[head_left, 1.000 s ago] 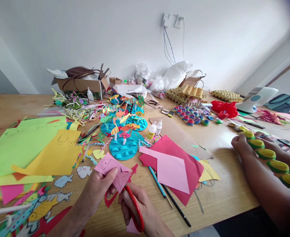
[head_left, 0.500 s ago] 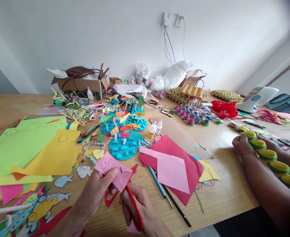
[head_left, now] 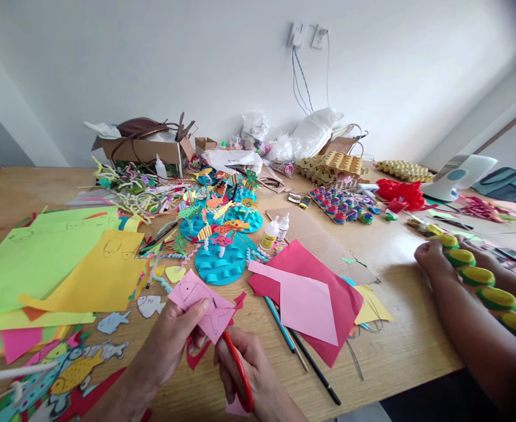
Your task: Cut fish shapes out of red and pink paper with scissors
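Observation:
Between thumb and fingers, my left hand (head_left: 183,328) grips a piece of pink paper (head_left: 203,302) with a fish drawn on it in dark lines. My right hand (head_left: 249,363) is closed round the red handles of a pair of scissors (head_left: 240,375); their blades are hidden under the paper's lower corner. Red paper scraps (head_left: 196,354) show just below the pink piece. Left of my hands lie a white cut-out fish (head_left: 149,306), a light blue one (head_left: 112,322) and a yellow dotted one (head_left: 77,373). A larger pink sheet (head_left: 308,308) rests on a red sheet (head_left: 350,299) to the right.
Blue discs with paper fish (head_left: 220,264) stand ahead, beside glue bottles (head_left: 269,233). Pencils (head_left: 315,366) lie right of my hands. Green paper (head_left: 55,252) and yellow paper (head_left: 104,275) cover the left. At right, another person's hands (head_left: 434,258) hold a yellow-green egg-carton strip (head_left: 478,275).
Almost nothing differs. My hands, the pink paper and the scissors stay nearly in place; the other person's arm has shifted very slightly.

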`<move>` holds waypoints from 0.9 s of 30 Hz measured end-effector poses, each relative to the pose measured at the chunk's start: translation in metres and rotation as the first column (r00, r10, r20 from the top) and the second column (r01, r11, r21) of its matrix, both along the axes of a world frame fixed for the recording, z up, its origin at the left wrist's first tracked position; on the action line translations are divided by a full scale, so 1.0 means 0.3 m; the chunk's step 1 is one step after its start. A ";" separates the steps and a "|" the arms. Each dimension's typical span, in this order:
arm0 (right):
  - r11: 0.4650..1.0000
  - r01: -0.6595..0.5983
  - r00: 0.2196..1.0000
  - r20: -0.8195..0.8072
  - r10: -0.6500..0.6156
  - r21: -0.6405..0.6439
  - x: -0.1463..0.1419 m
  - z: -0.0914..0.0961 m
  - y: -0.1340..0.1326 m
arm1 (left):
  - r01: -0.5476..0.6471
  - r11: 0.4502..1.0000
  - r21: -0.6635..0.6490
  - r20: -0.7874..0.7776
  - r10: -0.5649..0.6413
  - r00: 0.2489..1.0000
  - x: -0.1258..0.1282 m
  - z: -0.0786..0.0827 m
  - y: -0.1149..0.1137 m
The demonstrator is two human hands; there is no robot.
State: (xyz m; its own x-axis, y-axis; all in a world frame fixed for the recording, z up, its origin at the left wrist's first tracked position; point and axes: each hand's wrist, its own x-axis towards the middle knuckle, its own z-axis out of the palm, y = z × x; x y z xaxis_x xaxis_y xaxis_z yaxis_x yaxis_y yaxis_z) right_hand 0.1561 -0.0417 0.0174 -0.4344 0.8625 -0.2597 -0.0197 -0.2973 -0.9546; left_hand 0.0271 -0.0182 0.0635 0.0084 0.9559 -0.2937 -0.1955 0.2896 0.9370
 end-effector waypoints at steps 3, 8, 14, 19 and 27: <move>1.000 -0.003 1.000 0.007 0.003 0.016 -0.001 0.011 0.002 | 0.018 1.000 -0.009 0.004 -0.018 1.000 -0.003 -0.007 0.003; 0.997 -0.020 0.999 0.046 0.016 0.079 0.010 0.032 0.004 | 0.053 0.998 -0.041 -0.016 -0.053 0.998 -0.007 -0.011 -0.007; 0.997 -0.011 0.998 0.054 0.007 0.071 0.013 0.032 0.003 | 0.058 0.997 -0.058 -0.012 -0.058 0.998 -0.003 0.003 -0.009; 0.999 0.004 1.000 0.013 -0.004 0.036 0.003 0.012 0.000 | 0.052 0.996 -0.067 -0.026 -0.054 0.998 -0.005 0.000 -0.008; 0.993 -0.036 0.999 0.038 0.032 0.109 0.017 0.036 0.001 | 0.088 0.995 -0.053 -0.021 -0.089 0.996 -0.009 -0.014 -0.016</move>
